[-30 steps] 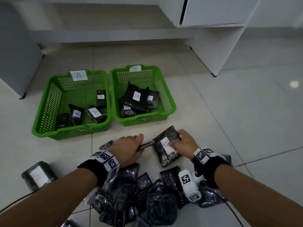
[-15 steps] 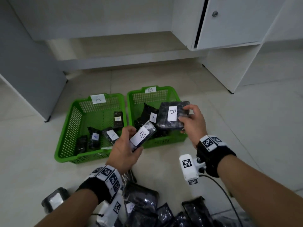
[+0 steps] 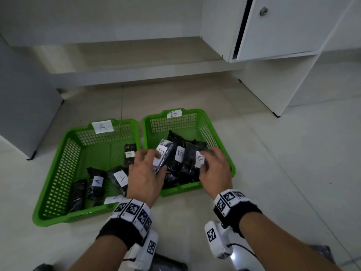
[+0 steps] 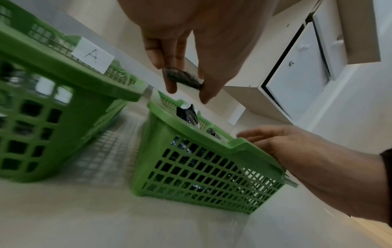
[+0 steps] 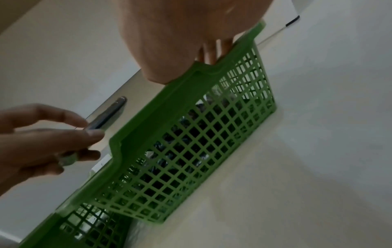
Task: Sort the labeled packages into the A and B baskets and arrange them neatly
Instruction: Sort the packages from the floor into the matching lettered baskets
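A big white cabinet (image 3: 277, 26) stands at the far side of the room, with its door a little open. The floor (image 3: 283, 163) is made of pale tiles.

Two green baskets sit side by side on the floor. The A basket (image 3: 58, 173) is on the left and has a paper tag with an A on its far wall. A few black packages with A labels (image 3: 119, 179) lie inside it, mostly at the near end. The B basket (image 3: 195, 122) is on the right, just beside the A basket, and its tag says B. More black packages (image 3: 182, 153) lie piled in it.

The person's two arms reach out over the near edge of the B basket. Each wrist wears a black band with black and white square marks.

The left hand (image 3: 145, 173) holds a slim black package with a B label (image 3: 164, 156) between the thumb and the fingers. It is tilted up over the left side of the B basket.

The right hand (image 3: 215, 169) is over the right side of the B basket, with its fingers on a wide B package (image 3: 192, 161) that lies on the pile. I cannot tell if these fingers grip it or only touch it
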